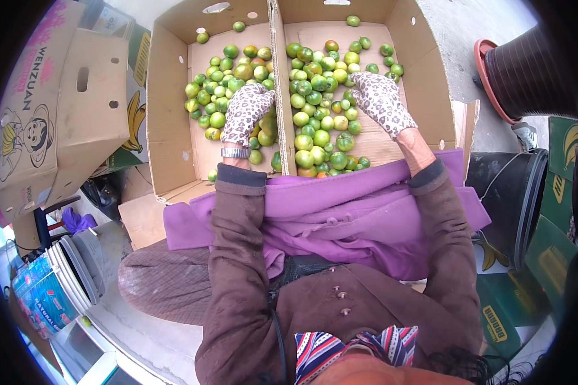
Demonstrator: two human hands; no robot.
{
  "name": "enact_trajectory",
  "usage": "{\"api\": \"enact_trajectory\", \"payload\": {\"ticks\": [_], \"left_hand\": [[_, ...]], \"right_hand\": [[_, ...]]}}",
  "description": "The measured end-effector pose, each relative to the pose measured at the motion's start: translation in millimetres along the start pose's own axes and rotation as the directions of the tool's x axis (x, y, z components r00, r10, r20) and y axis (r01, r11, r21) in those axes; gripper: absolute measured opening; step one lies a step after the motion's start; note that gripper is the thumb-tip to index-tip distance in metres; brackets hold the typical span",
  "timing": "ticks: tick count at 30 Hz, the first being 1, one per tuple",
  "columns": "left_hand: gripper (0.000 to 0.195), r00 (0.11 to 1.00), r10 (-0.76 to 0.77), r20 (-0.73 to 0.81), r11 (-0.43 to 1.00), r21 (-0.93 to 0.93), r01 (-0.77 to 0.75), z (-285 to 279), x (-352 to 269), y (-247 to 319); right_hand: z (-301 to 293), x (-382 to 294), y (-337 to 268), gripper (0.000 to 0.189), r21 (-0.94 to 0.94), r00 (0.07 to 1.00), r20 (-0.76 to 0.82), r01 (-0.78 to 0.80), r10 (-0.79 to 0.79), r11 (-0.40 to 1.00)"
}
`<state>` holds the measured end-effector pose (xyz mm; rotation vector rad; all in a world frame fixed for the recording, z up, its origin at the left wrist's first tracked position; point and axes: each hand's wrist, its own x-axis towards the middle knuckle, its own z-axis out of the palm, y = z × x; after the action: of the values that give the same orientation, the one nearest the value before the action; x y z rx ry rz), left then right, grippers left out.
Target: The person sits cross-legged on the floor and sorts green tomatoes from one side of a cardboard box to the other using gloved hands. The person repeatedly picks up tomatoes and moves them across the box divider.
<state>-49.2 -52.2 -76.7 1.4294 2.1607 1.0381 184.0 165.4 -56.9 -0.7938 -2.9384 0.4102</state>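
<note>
Two cardboard boxes stand side by side before me, the left box (171, 106) and the right box (421, 82), with their walls meeting in the middle. Green tomatoes (217, 120) cover much of the left box's floor, some turning yellow or orange. My left hand (249, 113), in a spotted glove, is curled over them beside the middle wall; its fingertips are hidden. In the right box, more tomatoes (321, 138) lie mostly along the left side. My right hand (380, 103), gloved alike, reaches to their right edge with bent fingers, and whatever it may grip is hidden.
A purple cloth (337, 207) lies over my lap against the boxes' near edge. Banana cartons (96, 82) are stacked at left, above several buckets (62, 279). At right are a black bucket (503, 202) and a dark ribbed container (530, 72) with a red rim.
</note>
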Motion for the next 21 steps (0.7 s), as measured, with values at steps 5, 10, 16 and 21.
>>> {"api": "enact_trajectory", "payload": {"ticks": [5,10,16,21], "left_hand": [[0.029,0.99,-0.09,-0.111,0.983,-0.171,0.071,-3.8,12.5,22.2],[0.02,0.918,-0.25,-0.308,0.968,-0.099,0.23,-7.2,26.7,32.9],[0.02,0.94,-0.226,-0.256,0.974,-0.085,0.211,-5.5,38.1,43.9],[0.025,0.93,-0.256,-0.263,0.908,-0.394,0.139,-10.0,37.0,51.5]], "right_hand": [[41.9,-13.7,20.8,0.017,-0.016,0.985,0.17,-0.001,0.004,1.0],[49.3,-9.3,20.2,0.035,0.113,0.894,0.412,-0.24,0.175,0.964],[94.8,-9.1,35.2,0.053,0.16,0.874,0.359,-0.403,0.327,0.901],[68.6,6.9,28.4,0.046,0.102,0.868,0.408,-0.353,0.285,0.93]]}}
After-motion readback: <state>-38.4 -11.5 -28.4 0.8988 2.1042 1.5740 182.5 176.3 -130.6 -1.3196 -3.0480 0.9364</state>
